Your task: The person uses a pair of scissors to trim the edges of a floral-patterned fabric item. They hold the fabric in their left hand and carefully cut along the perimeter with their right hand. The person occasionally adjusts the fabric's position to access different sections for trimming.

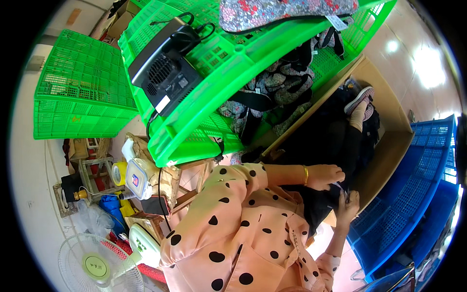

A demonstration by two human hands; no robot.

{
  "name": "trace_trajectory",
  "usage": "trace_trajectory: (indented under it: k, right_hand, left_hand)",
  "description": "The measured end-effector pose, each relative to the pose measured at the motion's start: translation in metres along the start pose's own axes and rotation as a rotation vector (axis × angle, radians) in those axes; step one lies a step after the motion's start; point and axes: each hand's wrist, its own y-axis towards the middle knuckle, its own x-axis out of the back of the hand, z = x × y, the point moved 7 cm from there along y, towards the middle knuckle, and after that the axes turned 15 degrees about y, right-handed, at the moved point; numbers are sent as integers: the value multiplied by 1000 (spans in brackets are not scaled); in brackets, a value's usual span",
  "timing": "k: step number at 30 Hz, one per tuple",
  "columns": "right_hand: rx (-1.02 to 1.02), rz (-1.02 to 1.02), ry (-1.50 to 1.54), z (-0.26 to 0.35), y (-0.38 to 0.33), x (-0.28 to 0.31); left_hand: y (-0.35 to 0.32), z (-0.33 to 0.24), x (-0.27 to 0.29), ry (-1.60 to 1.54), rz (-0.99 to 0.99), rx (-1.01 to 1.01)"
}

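- Two hands meet over one piece of black fabric (318, 204), gathered low in the middle of the view against the person's peach polka-dot top (243, 238).
- The right hand (348, 207) comes up from below, its grip pinched on the fabric's edge, probably to keep the cloth taut.
- The left hand (325, 176), gold bangle at the wrist, lies curled on top of the same fabric; its fingers press down on it, though how tightly they close I cannot tell.
- Just beyond the hands, a cardboard box (389, 141) stands open, dark clothing heaped inside, within easy reach.
- To the right, blue plastic crates (413, 185) are stacked.
- Farther off, a tilted green crate (219, 63) holds patterned garments and carries a black device with a fan grille (163, 70).
- At lower left stands a white fan (97, 265).
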Motion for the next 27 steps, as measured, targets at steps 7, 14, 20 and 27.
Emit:
trace_trajectory:
  k: [7,14,20,27]
  right_hand:
    - [-190,-3,-125,-19,7,-8]
    - [-781,-737,488,-16,-31,107]
    - [-94,-1156,1039,-62,-85,257]
    - [-302,-840,1259,-78,-55,159]
  left_hand:
    - [14,32,-12,-104,-162,167]
    - [-111,189,79,11,-876,956]
    - [-226,298,81,755,-341,1462]
    - [-231,375,70,987,23,1347]
